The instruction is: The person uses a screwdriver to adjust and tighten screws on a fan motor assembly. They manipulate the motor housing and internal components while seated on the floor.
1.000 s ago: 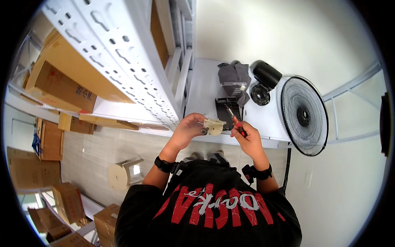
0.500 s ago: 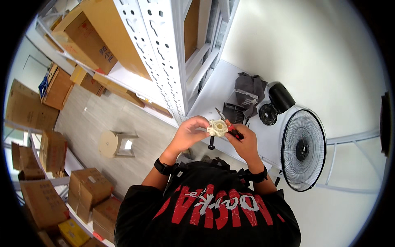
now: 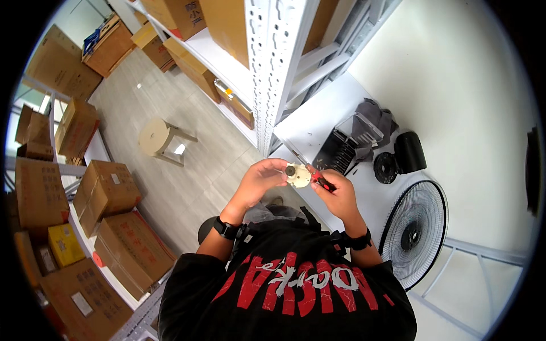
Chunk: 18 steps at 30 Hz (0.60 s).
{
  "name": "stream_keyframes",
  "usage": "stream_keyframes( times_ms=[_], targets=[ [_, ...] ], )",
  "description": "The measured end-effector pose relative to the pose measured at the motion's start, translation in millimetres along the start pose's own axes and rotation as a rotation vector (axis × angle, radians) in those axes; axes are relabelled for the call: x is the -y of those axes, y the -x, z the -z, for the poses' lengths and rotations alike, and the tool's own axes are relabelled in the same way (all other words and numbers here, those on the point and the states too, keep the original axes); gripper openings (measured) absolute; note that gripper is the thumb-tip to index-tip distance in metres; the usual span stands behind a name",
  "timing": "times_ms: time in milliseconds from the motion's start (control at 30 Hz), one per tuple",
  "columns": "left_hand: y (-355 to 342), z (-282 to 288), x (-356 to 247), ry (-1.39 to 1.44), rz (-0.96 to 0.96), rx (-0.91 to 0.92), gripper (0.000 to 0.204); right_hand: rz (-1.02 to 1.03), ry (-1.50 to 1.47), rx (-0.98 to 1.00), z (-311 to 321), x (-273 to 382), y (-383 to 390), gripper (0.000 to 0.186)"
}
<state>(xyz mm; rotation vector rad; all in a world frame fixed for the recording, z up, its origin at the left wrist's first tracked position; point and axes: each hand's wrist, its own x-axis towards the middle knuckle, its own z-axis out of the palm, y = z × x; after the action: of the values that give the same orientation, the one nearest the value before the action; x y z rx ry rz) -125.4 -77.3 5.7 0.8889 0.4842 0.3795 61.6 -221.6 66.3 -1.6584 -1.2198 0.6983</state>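
Observation:
Pinched in my left hand (image 3: 259,184) is a cream plastic housing (image 3: 300,177) with a round dark knob (image 3: 290,171) facing upward. My right hand (image 3: 338,193) is closed on a red-and-black screwdriver (image 3: 323,182), held tight beside the housing with its shaft angled up to the left. Beyond them, the white bench (image 3: 307,122) carries a black slotted plastic part (image 3: 333,153), grey cloth (image 3: 381,122), a black cylindrical housing (image 3: 409,152) and a black disc (image 3: 385,167). A fan grille (image 3: 412,236) is at the bench's right end.
A metal rack post (image 3: 267,79) rises left of the bench, with boxed shelves (image 3: 222,34) behind it. A beige stool (image 3: 153,136) stands on the tiled floor. More cardboard boxes (image 3: 108,193) fill shelving along the left, and a white wall borders the right.
My view has swung leftward, showing more floor and left-side shelves. The housing has turned in my left hand, so its dark knob now faces up. The screwdriver stays in my right hand.

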Motion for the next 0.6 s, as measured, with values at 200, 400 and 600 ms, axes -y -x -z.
stream_keyframes(
  times_ms=[200, 400, 600],
  targets=[
    [31, 14, 1, 0.059, -0.134, -0.085, 0.031, 0.117, 0.023, 0.118, -18, -1, -15, 0.017],
    [77, 40, -9, 0.07, -0.267, -0.267, 0.032, -0.029, -0.148, 0.316, -66, 7, -41, 0.022],
    [136, 64, -19, -0.072, -0.392, -0.539, 0.046, -0.029, -0.162, 0.574, -137, 22, -80, 0.022]
  ],
)
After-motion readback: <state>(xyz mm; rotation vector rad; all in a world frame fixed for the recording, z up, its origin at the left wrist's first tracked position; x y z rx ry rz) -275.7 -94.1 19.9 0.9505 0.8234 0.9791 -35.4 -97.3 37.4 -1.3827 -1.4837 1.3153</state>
